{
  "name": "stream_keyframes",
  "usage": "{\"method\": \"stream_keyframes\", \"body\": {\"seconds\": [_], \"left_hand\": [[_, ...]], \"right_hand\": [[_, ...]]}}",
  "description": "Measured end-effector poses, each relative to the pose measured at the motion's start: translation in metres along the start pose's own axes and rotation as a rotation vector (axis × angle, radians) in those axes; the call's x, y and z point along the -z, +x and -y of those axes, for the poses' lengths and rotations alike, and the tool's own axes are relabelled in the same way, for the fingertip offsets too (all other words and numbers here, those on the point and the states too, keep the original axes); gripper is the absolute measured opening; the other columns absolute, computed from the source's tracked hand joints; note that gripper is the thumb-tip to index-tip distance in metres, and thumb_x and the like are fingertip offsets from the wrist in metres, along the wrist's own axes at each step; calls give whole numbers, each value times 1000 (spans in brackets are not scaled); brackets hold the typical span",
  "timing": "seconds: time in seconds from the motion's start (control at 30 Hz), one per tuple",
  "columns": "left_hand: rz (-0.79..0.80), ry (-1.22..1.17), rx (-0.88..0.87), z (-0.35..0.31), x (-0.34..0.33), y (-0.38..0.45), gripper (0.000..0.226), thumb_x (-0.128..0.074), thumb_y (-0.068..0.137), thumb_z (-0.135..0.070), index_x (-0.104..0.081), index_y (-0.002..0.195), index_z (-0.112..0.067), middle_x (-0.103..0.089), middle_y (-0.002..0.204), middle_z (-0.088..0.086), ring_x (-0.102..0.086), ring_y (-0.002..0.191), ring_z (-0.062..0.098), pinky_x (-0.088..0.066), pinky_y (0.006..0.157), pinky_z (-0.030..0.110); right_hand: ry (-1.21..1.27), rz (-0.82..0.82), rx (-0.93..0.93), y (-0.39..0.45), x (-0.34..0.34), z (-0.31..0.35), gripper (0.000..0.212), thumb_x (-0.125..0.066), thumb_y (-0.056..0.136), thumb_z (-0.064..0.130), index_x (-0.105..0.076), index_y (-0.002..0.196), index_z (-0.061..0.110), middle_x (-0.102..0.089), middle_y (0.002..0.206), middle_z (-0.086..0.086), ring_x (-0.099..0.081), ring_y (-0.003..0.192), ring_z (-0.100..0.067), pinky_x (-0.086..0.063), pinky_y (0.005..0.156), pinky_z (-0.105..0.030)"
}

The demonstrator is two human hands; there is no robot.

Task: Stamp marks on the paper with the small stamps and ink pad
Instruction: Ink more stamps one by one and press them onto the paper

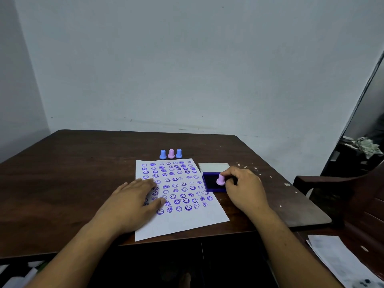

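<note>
Stamp, pink (220, 180), sits face-down on the dark pad of the open ink pad (214, 182), pinched near its top by the right hand (244, 189). Ink pad lies just beside the right edge of the paper (187, 222), its white lid (214, 167) hinged back on the far side.

Risks, as judgement: pressing too hard or too long likely overloads the stamp face, which would give a blotchy mark like several already on the paper. Carrying the wet stamp low across the paper could smear or drop a stray mark. Landing on an existing mark is easy, since most of the sheet is covered; only the strip nearest the person is bare. Ink pad may lift or skid when the stamp comes up, as nothing holds it down.

Right hand: fingers closed around the stamp, wrist resting low on the table (72, 173) at the near right of the ink pad, forearm coming in from the near right. Left hand (133, 201): flat, fingers spread, palm down on the paper's left side, gripping nothing, covering some marks; if it slips the sheet shifts.

Three spare stamps (171, 154), blue, pink, blue, stand upright in a row just beyond the paper's far edge.
</note>
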State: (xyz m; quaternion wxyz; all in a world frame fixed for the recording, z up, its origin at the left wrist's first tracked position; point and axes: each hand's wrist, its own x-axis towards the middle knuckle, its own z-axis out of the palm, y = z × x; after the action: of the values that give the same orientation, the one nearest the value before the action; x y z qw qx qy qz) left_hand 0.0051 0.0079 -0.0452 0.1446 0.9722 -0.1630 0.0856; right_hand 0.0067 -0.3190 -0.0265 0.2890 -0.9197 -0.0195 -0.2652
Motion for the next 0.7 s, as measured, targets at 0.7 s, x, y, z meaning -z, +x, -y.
{"method": "stream_keyframes", "body": {"seconds": [0.7], "left_hand": [[-38, -13, -6, 0, -1, -1, 79, -28, 82, -83, -46, 142, -35, -50, 146, -17, -42, 132, 4, -27, 116, 37]], "right_hand": [[15, -83, 46, 2, -7, -6, 12, -76, 94, 33, -74, 105, 35, -75, 96, 8, -64, 93, -18, -56, 87, -41]]}}
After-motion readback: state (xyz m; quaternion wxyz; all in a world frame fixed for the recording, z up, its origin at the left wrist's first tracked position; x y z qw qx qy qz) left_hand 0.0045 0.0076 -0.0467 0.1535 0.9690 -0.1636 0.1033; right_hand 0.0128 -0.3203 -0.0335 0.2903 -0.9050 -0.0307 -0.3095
